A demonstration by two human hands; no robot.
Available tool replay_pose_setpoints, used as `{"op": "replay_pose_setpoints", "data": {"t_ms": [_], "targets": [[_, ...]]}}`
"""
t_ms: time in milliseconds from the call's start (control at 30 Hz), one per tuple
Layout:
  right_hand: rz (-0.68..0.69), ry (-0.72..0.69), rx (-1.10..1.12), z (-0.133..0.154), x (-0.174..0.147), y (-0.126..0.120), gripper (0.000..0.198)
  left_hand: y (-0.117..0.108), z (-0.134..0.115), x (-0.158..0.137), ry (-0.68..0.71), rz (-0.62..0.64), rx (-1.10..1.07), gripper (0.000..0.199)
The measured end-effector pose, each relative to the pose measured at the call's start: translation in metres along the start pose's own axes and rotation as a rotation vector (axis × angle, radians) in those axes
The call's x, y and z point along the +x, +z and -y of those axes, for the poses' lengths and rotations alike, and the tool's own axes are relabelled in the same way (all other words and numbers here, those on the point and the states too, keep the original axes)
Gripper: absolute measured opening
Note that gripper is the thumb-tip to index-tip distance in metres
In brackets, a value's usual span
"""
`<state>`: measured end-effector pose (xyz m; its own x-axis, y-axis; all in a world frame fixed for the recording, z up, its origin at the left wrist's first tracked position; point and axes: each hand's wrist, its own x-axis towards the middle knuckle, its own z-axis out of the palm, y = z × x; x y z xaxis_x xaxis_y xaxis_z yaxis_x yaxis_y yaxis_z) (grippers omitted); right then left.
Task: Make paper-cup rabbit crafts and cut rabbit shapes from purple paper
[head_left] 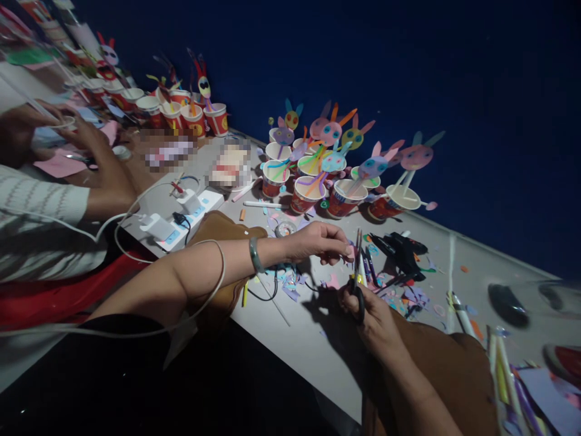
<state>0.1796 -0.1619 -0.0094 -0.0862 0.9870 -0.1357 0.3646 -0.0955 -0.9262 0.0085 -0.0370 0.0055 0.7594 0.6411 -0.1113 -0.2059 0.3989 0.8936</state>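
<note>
Between thumb and fingers, my left hand (pixel 320 242) pinches a small pink piece of paper (pixel 350 253). My right hand (pixel 370 318) is closed round the handles of a pair of scissors (pixel 357 266), whose blades point up. The blades stand right beside the pink piece; whether they touch it I cannot tell. Under both hands, paper scraps (pixel 290 281) in purple, pink and blue lie scattered on the table (pixel 295 339). A roll of tape (pixel 285 229) sits behind my left wrist, partly hidden by it.
Paper cups (pixel 308 197) with bunny-faced figures stand along the far edge. Black tools (pixel 402 251) lie right of the scissors. A white power strip (pixel 193 218) with plugs and a cable is at left, near a co-worker's arm (pixel 106 169). A white cable crosses my left forearm.
</note>
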Motion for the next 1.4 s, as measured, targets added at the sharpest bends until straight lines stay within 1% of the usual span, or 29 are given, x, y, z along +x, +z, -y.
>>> {"op": "replay_pose_setpoints", "data": {"t_ms": [67,167,267,367,533,700,1000,1400], "targets": [[0.001,0.0,0.0,-0.0014,0.0002,0.0001,0.049,0.0008,-0.0016,-0.0005,-0.026,-0.02,0.007,0.023],[0.005,-0.012,-0.002,-0.0027,0.0009,0.0002,0.048,0.0019,-0.0043,-0.002,-0.061,-0.032,0.023,0.029],[-0.003,-0.013,-0.007,-0.0025,0.001,0.0004,0.048,0.0012,-0.0043,-0.0031,-0.021,0.021,0.053,0.032],[0.004,-0.009,0.002,-0.0012,0.0006,0.0007,0.046,-0.0016,-0.001,-0.0022,0.035,0.055,0.1,0.029],[0.016,-0.017,0.006,0.0002,0.0,0.0009,0.043,-0.0039,0.0019,0.0001,0.027,0.037,0.139,0.028],[0.023,-0.005,-0.004,-0.0009,0.0004,0.0009,0.041,-0.003,-0.0008,-0.0008,0.046,0.058,0.149,0.024],[0.019,-0.004,-0.014,0.0003,-0.0004,-0.002,0.042,-0.0073,0.0037,0.0023,0.088,0.069,0.17,0.025],[0.02,-0.001,-0.023,0.0004,-0.0006,-0.0035,0.044,-0.0063,-0.0015,0.0005,0.087,0.051,0.161,0.022]]}}
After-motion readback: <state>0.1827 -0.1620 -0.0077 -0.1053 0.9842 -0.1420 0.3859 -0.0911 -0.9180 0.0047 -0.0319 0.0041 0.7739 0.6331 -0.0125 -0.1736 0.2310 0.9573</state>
